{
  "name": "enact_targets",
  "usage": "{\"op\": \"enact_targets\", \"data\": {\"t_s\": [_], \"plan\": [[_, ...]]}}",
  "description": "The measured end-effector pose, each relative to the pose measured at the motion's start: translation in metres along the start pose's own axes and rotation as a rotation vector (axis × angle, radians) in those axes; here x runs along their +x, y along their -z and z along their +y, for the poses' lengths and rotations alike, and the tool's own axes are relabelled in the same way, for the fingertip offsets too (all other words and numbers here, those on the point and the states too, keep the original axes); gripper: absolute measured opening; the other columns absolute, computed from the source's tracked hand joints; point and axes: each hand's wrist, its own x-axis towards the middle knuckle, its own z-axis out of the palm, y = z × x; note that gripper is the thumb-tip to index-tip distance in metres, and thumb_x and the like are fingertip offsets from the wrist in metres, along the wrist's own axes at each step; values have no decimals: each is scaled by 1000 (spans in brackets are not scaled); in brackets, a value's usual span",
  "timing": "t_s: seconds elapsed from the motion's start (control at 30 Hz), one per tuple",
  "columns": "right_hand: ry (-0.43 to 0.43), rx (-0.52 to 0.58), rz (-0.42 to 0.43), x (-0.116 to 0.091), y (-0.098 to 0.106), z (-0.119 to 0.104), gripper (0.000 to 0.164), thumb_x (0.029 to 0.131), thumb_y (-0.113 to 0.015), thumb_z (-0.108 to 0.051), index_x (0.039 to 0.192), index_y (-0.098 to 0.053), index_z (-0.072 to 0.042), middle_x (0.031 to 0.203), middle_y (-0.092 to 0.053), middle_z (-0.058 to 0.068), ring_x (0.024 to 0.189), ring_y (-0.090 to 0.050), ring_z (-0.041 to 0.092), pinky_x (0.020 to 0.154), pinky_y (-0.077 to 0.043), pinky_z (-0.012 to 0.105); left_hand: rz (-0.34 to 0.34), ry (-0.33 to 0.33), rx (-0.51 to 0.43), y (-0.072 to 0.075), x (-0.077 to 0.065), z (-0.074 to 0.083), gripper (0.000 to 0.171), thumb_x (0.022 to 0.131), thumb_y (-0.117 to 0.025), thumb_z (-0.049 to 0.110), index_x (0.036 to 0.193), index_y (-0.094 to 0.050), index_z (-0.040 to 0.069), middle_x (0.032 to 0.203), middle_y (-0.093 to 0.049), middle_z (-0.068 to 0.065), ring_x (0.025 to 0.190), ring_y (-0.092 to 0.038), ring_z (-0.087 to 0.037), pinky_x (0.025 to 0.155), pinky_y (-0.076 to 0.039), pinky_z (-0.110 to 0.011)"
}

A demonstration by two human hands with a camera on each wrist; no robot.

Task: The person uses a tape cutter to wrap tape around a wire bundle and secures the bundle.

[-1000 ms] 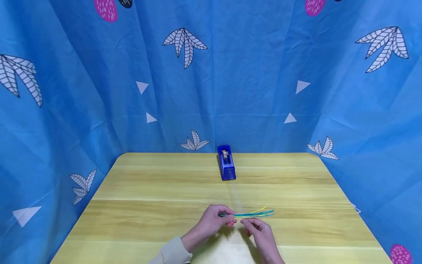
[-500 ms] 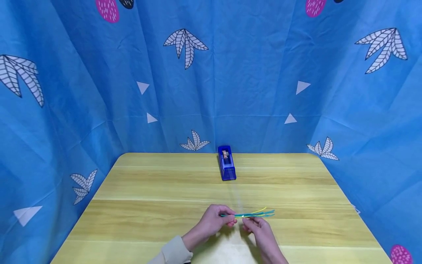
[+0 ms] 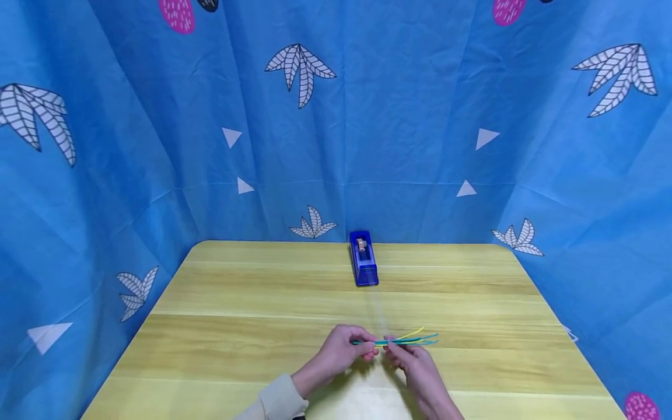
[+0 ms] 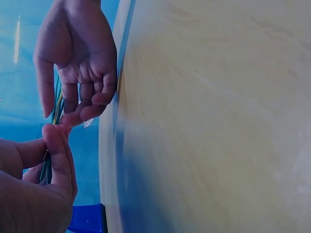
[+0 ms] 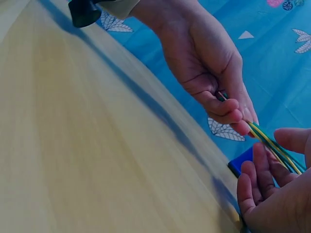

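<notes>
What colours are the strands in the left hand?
The strands are yellow and blue-green; best seen in the right wrist view.

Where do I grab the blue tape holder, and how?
I'd pinch the two long sides of the blue tape holder near its middle, reaching down from above: it's long and narrow and stands on the table. Probably keep off its near end, where a faint clear strip seems to trail out.

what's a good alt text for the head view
A person's left hand pinches a bundle of teal and yellow strands above a wood-grain table, the right hand at the bundle's middle. Beyond sits a blue tape dispenser before a leaf-print curtain.
</notes>
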Motion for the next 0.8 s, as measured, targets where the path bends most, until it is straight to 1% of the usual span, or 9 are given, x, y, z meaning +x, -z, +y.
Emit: {"op": "enact_targets", "data": {"t_s": [0.17, 0.27, 0.5, 0.67, 0.8], "plan": [[-17, 37, 12, 2, -2, 0, 44, 99, -67, -14, 134, -58, 12, 104, -68, 0, 95, -64, 14, 84, -55, 24, 3, -1, -5, 0, 0, -1, 8, 92, -73, 0, 99, -78, -1, 84, -77, -12, 69, -70, -12, 72, -63, -29], [-31, 67, 21, 3, -3, 0, 44, 98, -67, -11, 134, -57, 12, 107, -69, 1, 95, -65, 14, 85, -56, 24, 5, 2, 0, 0, 0, -1, 8, 92, -74, 0, 98, -78, 0, 84, -77, -12, 69, -69, -12, 71, -62, -28], [-46, 120, 25, 3, -5, -1, 49, 98, -65, -7, 142, -50, 10, 108, -69, 4, 97, -65, 14, 90, -57, 25, -1, 0, 12, 1, 1, -2, 8, 92, -73, -1, 98, -78, 0, 83, -77, -11, 68, -69, -10, 70, -62, -26], [-35, 159, 23, 3, -6, -2, 50, 100, -62, -3, 144, -45, 13, 112, -72, 8, 96, -68, 12, 93, -58, 24, -5, 2, 8, 1, 0, -2, 8, 93, -72, -2, 99, -78, -2, 83, -77, -11, 67, -68, -8, 69, -60, -22], [-33, 181, 28, 5, -7, -1, 52, 100, -64, -4, 145, -44, 13, 107, -72, 6, 92, -68, 10, 90, -58, 22, -4, 5, 9, 1, 0, -1, 9, 92, -72, -1, 99, -78, -1, 84, -77, -11, 67, -68, -8, 68, -59, -21]]}}
